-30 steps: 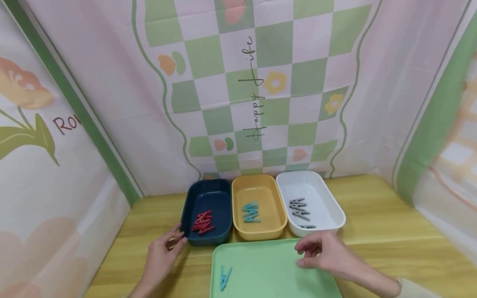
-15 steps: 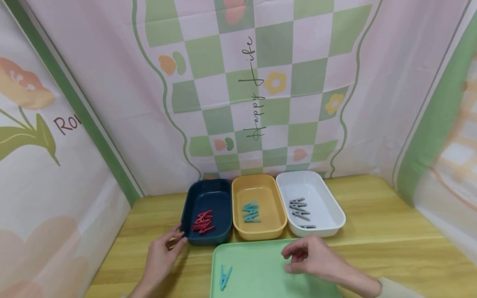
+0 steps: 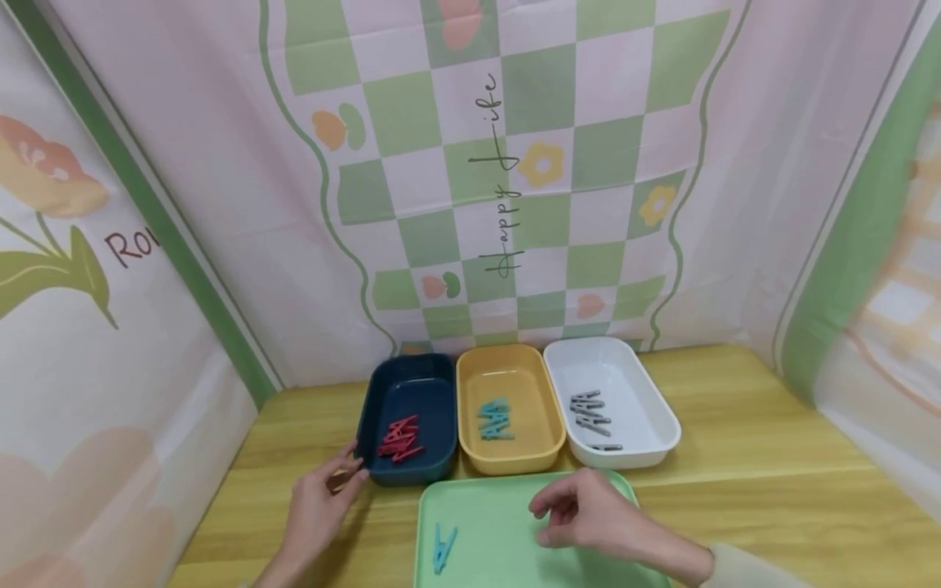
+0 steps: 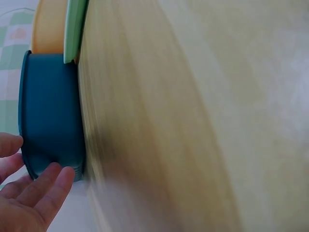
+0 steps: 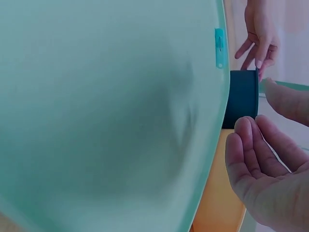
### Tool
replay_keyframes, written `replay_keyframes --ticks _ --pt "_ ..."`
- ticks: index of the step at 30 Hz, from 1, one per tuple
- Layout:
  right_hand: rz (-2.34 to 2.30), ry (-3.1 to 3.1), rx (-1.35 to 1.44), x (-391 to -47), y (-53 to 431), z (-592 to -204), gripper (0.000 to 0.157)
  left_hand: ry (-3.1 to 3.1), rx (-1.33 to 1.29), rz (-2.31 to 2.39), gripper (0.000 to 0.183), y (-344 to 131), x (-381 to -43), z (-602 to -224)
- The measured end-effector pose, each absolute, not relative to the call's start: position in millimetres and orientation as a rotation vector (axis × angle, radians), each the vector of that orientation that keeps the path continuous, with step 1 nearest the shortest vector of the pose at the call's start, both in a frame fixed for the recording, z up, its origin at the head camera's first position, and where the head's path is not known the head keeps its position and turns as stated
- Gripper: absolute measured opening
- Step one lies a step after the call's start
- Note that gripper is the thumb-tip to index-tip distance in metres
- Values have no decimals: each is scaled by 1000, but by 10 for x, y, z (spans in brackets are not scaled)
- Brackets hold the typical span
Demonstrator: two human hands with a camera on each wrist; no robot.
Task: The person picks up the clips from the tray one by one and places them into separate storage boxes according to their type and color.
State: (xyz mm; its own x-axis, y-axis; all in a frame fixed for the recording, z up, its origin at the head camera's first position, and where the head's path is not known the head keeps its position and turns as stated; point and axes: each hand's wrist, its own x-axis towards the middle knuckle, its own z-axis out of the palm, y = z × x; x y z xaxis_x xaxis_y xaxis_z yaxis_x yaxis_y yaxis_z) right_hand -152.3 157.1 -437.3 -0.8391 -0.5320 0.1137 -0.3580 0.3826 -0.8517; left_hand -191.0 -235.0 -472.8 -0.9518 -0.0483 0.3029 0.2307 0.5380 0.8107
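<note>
My left hand touches the near left corner of a dark blue bin with its fingertips. In the left wrist view its fingers lie fairly straight against the bin's outer wall. Several red clothespins lie in that bin. Over the green tray hovers my right hand, loosely curled with nothing between thumb and fingers. One teal clothespin lies near the tray's left edge, to the left of that hand.
Beside the blue bin stand a yellow bin with several teal clothespins and a white bin with several grey clothespins. All rest on a wooden table, with patterned cloth behind them.
My right hand has moved left across the green tray, from near the white bin toward the teal clothespin. My left hand has stayed at the blue bin.
</note>
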Motion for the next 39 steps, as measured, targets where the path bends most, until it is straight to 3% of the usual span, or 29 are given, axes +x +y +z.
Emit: replay_keyframes --ticks 19,39 --pt "-1441 2335 -854 -1619 1263 -4419 19 -2450 -182 -1384 15 -2326 -1920 -4766" --pt "-1365 2313 -918 -1717 804 -4369 25 -2474 -167 -1352 17 -2336 -1897 -4701"
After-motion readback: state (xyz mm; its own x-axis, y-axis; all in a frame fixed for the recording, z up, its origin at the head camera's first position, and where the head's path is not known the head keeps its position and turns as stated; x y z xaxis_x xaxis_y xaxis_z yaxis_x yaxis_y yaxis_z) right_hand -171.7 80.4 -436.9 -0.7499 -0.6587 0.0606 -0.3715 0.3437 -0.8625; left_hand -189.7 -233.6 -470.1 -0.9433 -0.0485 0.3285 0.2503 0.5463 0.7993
